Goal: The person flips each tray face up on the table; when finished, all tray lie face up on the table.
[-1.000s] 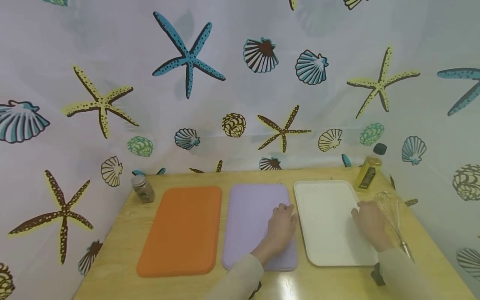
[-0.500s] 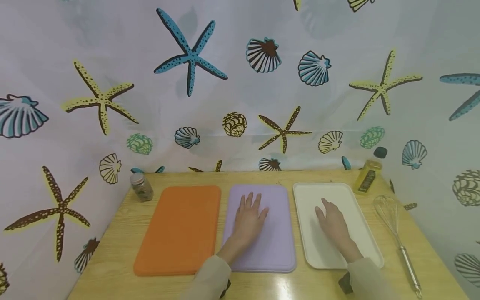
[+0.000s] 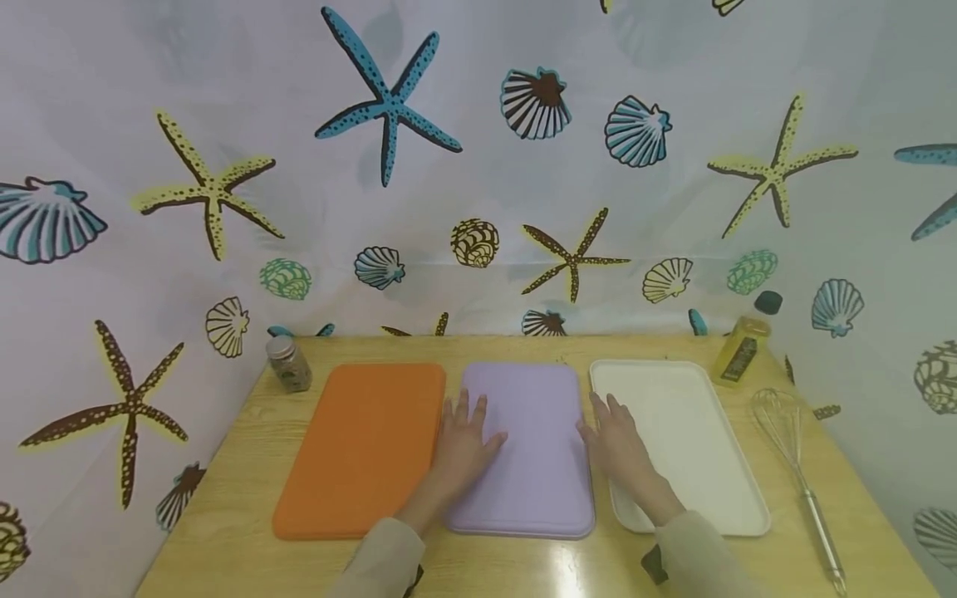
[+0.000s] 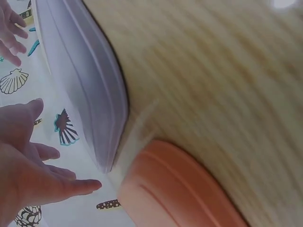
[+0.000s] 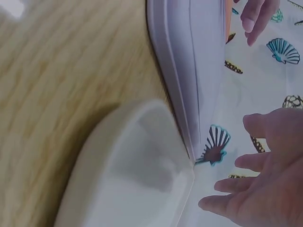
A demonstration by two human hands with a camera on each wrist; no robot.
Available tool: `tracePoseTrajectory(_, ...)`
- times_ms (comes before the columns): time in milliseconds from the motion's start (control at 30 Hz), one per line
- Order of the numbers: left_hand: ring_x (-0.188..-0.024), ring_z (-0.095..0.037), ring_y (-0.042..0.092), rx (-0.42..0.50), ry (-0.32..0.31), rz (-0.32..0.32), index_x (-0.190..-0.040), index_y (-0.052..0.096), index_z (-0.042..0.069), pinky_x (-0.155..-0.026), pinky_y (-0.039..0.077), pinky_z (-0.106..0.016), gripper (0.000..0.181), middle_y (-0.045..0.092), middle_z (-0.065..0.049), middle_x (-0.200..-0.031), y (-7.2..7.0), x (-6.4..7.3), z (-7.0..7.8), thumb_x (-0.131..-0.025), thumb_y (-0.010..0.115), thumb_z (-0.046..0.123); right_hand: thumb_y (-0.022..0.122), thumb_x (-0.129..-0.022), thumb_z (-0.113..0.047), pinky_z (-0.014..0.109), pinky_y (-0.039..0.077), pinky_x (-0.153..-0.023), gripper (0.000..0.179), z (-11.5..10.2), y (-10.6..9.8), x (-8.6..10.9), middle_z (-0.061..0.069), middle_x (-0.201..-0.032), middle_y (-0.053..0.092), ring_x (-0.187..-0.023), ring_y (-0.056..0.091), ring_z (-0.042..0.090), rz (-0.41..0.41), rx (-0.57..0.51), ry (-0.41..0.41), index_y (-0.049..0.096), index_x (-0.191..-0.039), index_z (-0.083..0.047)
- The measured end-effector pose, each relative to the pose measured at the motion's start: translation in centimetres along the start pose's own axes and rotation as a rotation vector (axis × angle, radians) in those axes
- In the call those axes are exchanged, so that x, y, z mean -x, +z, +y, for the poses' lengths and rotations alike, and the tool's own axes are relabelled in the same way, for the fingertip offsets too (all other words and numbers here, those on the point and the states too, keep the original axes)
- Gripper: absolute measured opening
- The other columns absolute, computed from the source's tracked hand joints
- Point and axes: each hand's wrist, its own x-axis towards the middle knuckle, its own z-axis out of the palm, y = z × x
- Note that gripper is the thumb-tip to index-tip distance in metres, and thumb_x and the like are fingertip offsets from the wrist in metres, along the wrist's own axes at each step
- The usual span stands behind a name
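Head camera shows me the left hand over the purple tray's left edge, beside the orange tray, and the right hand over the white tray's left edge. Both have fingers extended, slightly spread, gripping nothing; I can't tell whether either touches a tray. The purple tray lies on the table between the orange tray and the white tray. I see a whisk right of the white tray, a yellow bottle near its far right corner.
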Motion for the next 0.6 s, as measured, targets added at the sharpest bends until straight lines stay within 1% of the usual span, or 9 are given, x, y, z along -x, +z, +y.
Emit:
tracePoseTrajectory(67,-0.135,-0.056,0.022,0.015,0.010,-0.004,-0.144,0.040,-0.001,-0.109,0.031,-0.058,0.074,0.025,-0.031,-0.151,-0.1,0.5,-0.4,-0.089,0.066,0.042,0.054,-0.099,-0.026,0.064,0.033,-0.103,0.059,-0.6,0.4,0.0,0.039,-0.143,0.031,-0.129,0.031,0.058,-0.004,0.015,-0.016,0.035,-0.144,0.006)
tracePoseTrajectory(200,-0.135,-0.056,0.020,0.065,-0.005,-0.055,-0.146,0.037,0.000,-0.107,0.032,-0.058,0.081,0.024,-0.032,-0.151,-0.3,1.3,-0.9,-0.086,0.071,0.042,0.057,-0.097,-0.025,0.064,0.034,-0.102,0.058,-1.5,1.0,0.1,0.040,-0.140,0.034,-0.126,0.035,0.059,0.010,0.026,-0.041,0.039,-0.142,0.007)
tracePoseTrajectory(300,-0.137,-0.055,0.019,0.104,-0.035,-0.108,-0.147,0.034,0.000,-0.109,0.029,-0.059,0.086,0.021,-0.032,-0.152,-0.5,1.8,-1.1,-0.083,0.074,0.041,0.059,-0.096,-0.024,0.064,0.034,-0.102,0.058,-1.9,1.6,0.1,0.040,-0.139,0.035,-0.125,0.036,0.058,-0.014,0.029,-0.044,0.039,-0.142,0.007)
tracePoseTrajectory(400,-0.136,-0.054,0.023,0.108,-0.051,-0.126,-0.145,0.036,-0.003,-0.110,0.028,-0.058,0.086,0.023,-0.034,-0.150,-0.7,2.1,-1.3,-0.081,0.077,0.038,0.059,-0.096,-0.024,0.063,0.034,-0.103,0.058,-2.3,2.4,0.0,0.039,-0.139,0.037,-0.126,0.037,0.057,-0.051,0.024,-0.045,0.040,-0.141,0.007)
tracePoseTrajectory(500,-0.134,-0.052,0.028,0.086,-0.062,-0.140,-0.143,0.040,-0.005,-0.110,0.029,-0.056,0.083,0.026,-0.035,-0.148,-1.0,2.3,-1.5,-0.080,0.077,0.036,0.059,-0.096,-0.026,0.062,0.036,-0.102,0.058,-2.7,3.1,-0.2,0.040,-0.138,0.036,-0.124,0.040,0.056,-0.078,0.032,-0.026,0.041,-0.141,0.006)
tracePoseTrajectory(600,-0.132,-0.051,0.032,0.101,-0.073,-0.159,-0.139,0.043,-0.007,-0.108,0.033,-0.056,0.080,0.030,-0.036,-0.145,-1.4,2.4,-1.4,-0.080,0.078,0.034,0.062,-0.094,-0.026,0.061,0.042,-0.097,0.059,-3.2,3.6,-0.2,0.042,-0.136,0.036,-0.121,0.043,0.056,-0.087,0.041,0.008,0.043,-0.140,0.006)
